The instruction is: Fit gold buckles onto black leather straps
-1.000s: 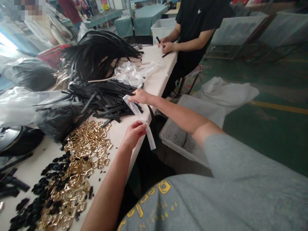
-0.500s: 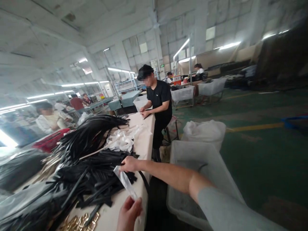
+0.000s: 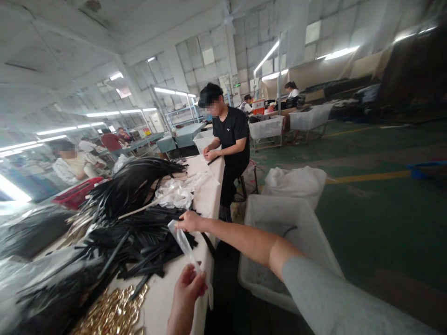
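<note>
A translucent white plastic strip (image 3: 183,243) stretches slantwise between my two hands, above the table's edge. The fingers of my right hand (image 3: 190,221) pinch its upper end, over a heap of black straps (image 3: 146,242). Lower down, my left hand (image 3: 190,284) is closed on the other end, and a short tail of the strip hangs past the fingers. Shiny gold-coloured metal pieces (image 3: 113,309) lie in a pile to the left of my left hand. Crumpled white plastic (image 3: 174,194) rests on the table beyond the straps.
A co-worker in black (image 3: 229,135) sits at the far end of the pale table (image 3: 206,186). To the right stand a translucent plastic bin (image 3: 261,279) and a white sack (image 3: 295,184). Behind the straps is a red crate (image 3: 78,193).
The view has tilted down slightly, showing more of the gold pieces. Both hands still hold the plastic strip, and the fingers of my left hand have shifted a little on it.
</note>
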`<action>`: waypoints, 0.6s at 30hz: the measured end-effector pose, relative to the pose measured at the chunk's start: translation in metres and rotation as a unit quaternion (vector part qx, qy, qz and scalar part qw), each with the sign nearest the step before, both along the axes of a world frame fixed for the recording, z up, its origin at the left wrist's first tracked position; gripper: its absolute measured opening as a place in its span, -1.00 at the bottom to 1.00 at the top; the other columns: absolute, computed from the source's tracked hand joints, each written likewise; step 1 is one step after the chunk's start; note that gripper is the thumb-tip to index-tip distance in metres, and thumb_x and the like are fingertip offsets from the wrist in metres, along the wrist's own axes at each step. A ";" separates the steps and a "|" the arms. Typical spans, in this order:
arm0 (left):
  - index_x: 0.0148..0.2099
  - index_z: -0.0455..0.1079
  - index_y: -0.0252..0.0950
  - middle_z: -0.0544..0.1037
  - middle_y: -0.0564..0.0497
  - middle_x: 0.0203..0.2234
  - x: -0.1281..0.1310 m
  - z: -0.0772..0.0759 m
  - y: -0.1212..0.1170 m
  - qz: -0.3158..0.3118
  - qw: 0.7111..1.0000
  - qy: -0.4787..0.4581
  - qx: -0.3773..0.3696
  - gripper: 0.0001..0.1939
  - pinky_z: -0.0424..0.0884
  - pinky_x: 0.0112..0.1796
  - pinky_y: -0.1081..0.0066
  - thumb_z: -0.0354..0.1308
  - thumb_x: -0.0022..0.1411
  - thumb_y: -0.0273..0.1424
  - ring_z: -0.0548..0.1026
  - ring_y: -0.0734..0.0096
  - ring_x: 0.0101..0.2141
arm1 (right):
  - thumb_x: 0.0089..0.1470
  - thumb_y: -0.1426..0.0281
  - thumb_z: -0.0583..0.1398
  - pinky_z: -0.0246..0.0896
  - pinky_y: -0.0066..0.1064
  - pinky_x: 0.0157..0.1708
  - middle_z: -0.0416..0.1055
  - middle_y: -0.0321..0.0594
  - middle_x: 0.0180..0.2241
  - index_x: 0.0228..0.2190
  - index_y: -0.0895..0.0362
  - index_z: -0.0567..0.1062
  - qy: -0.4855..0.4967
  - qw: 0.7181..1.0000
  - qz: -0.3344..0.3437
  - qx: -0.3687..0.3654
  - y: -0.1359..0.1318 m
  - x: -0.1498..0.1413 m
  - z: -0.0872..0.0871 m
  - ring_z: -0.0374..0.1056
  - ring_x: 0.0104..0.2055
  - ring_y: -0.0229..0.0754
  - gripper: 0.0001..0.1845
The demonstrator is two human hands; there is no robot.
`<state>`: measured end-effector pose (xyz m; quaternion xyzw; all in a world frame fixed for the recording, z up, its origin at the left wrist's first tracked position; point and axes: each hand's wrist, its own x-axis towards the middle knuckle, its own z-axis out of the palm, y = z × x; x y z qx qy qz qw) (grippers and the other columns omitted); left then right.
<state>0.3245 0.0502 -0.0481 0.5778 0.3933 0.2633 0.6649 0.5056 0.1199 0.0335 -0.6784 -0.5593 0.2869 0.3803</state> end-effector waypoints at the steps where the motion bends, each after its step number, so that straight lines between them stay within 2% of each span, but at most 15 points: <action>1: -0.27 0.39 -0.04 0.34 0.17 -0.68 -0.004 0.002 -0.003 0.010 1.000 0.004 -0.003 -0.44 0.26 -0.55 0.32 0.45 -0.33 0.03 0.38 0.35 -0.65 | 0.04 0.38 0.28 0.07 -0.50 -0.53 0.25 -0.36 -0.71 -0.65 0.16 0.41 0.007 1.000 -0.009 -0.003 -0.002 0.000 0.002 0.22 -0.57 -0.31 -0.71; 3: -0.26 0.37 -0.12 0.41 0.14 -0.64 -0.013 0.009 -0.007 0.042 0.999 0.011 0.012 -0.48 0.24 -0.56 0.38 0.45 -0.27 -0.07 0.39 0.40 -0.63 | 0.08 0.43 0.25 0.03 -0.51 -0.53 0.24 -0.36 -0.69 -0.59 0.18 0.44 0.026 0.999 -0.025 -0.007 -0.002 0.000 0.003 0.17 -0.56 -0.32 -0.77; 5: -0.34 0.34 -0.18 0.40 0.14 -0.66 -0.022 0.015 -0.008 0.067 0.997 0.025 0.026 -0.55 0.17 -0.58 0.44 0.44 -0.24 -0.14 0.33 0.48 -0.65 | 0.09 0.47 0.23 -0.02 -0.51 -0.54 0.19 -0.39 -0.69 -0.56 0.20 0.44 0.046 0.998 -0.039 -0.018 0.003 0.002 -0.003 0.12 -0.57 -0.34 -0.79; 8: -0.46 0.34 -0.25 0.36 0.14 -0.70 -0.031 0.018 -0.004 0.076 0.996 0.050 -0.007 -0.60 0.15 -0.59 0.50 0.44 -0.25 -0.18 0.30 0.56 -0.65 | 0.14 0.48 0.18 -0.08 -0.53 -0.57 0.14 -0.42 -0.70 -0.53 0.23 0.44 0.076 0.995 -0.046 -0.037 0.010 0.004 -0.017 0.03 -0.60 -0.38 -0.79; 10: -0.47 0.37 -0.29 0.33 0.16 -0.72 -0.034 0.017 -0.002 0.079 0.995 0.038 -0.042 -0.60 0.13 -0.60 0.53 0.44 -0.25 -0.17 0.26 0.59 -0.66 | 0.22 0.43 0.14 -0.13 -0.54 -0.61 0.14 -0.44 -0.69 -0.46 0.24 0.46 0.100 0.993 -0.038 -0.053 0.008 0.003 -0.024 -0.02 -0.64 -0.41 -0.78; 14: -0.29 0.50 -0.36 0.27 0.22 -0.71 -0.034 0.019 -0.001 0.101 0.988 -0.038 -0.109 -0.51 0.03 -0.65 0.58 0.46 -0.27 -0.18 0.16 0.67 -0.70 | 0.33 0.15 0.05 -0.26 -0.53 -0.72 0.24 -0.38 -0.67 -0.37 0.27 0.53 0.149 0.982 0.025 -0.115 -0.019 -0.003 -0.032 -0.13 -0.72 -0.45 -0.52; 18: -0.12 0.53 -0.34 0.27 0.22 -0.67 -0.032 0.022 -0.001 0.114 0.977 -0.098 -0.148 -0.43 0.03 -0.67 0.60 0.46 -0.22 -0.22 0.13 0.70 -0.70 | 0.28 -0.06 0.03 -0.32 -0.56 -0.76 0.32 -0.32 -0.63 -0.37 0.29 0.55 0.242 0.943 0.125 -0.190 -0.061 -0.016 -0.043 -0.18 -0.74 -0.50 -0.34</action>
